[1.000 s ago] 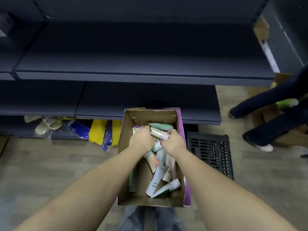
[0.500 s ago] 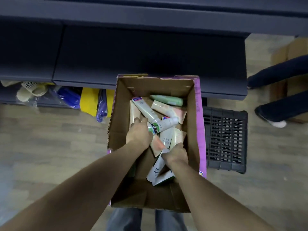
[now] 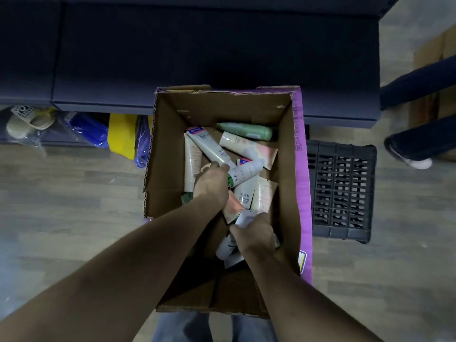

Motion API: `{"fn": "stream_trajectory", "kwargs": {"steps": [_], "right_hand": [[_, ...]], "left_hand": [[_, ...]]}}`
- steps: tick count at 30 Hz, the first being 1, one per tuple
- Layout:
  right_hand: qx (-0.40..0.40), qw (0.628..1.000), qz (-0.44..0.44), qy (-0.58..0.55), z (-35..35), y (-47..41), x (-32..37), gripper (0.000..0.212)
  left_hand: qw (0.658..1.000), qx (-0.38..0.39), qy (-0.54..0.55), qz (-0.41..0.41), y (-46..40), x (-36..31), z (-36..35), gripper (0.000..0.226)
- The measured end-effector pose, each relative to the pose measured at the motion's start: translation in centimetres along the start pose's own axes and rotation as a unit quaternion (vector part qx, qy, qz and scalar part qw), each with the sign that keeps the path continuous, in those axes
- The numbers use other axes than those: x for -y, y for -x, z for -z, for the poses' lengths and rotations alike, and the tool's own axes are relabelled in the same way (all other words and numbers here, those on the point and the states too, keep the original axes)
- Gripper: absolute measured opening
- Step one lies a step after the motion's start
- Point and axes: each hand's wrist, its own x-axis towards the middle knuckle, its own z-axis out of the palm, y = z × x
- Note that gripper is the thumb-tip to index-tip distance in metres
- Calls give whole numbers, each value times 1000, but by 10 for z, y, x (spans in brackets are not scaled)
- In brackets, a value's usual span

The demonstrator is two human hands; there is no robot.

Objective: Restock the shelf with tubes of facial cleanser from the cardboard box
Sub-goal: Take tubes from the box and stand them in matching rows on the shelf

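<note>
Inside the cardboard box [image 3: 291, 193], which stands on the wood-pattern floor [image 3: 74, 193] against the front edge of the dark shelf [image 3: 197, 50], both hands are down among loose tubes of facial cleanser. The left hand [image 3: 211, 185], near the box's middle, has its fingers curled round a white tube with a green end [image 3: 244, 172]. The right hand [image 3: 255, 234], nearer the box's near wall, grips a white tube [image 3: 225, 246] that shows below the fist. Further tubes lie toward the far wall, among them a pale green tube [image 3: 244, 130]. Right of the box stands a black slatted crate [image 3: 341, 191]. Beyond the crate, another person's legs [image 3: 419, 134] are partly in view.
</note>
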Motion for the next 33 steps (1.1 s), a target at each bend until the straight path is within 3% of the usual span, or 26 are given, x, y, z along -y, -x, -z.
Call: {"fn": "stream_trajectory", "kwargs": {"steps": [4,7,11,14,17,19,22,28,30,33], "right_hand": [[-42,995,41,-84,11,-3,5,48],[-84,984,105,-119,21,-15,17,35],[-39,973,109,-200,32,-31,40,45],[-56,973,105,-197,26,-38,39,47],[-74,987,98,-107,14,-41,25,47],[-72,990,106,-62,10,-41,18,52],[-86,990,108,-37,9,-42,19,56],[-83,994,75,-18,12,-53,28,55],[-78,994,70,5,14,-52,29,52],[-79,994,78,3,18,-43,30,51]], "left_hand": [[991,-42,-120,-42,-1,8,9,48],[961,-58,-252,-101,-6,13,23,40],[933,-47,-321,-156,-6,11,22,37],[971,-89,-192,-108,4,7,6,51],[994,-97,-35,31,16,2,-4,62],[987,-62,107,103,23,-2,-9,59],[960,-6,250,130,29,-7,-17,78],[945,-13,284,159,22,-14,-22,101],[925,-27,331,185,20,-12,-27,90],[915,-21,344,209,21,-7,-31,51]]}}
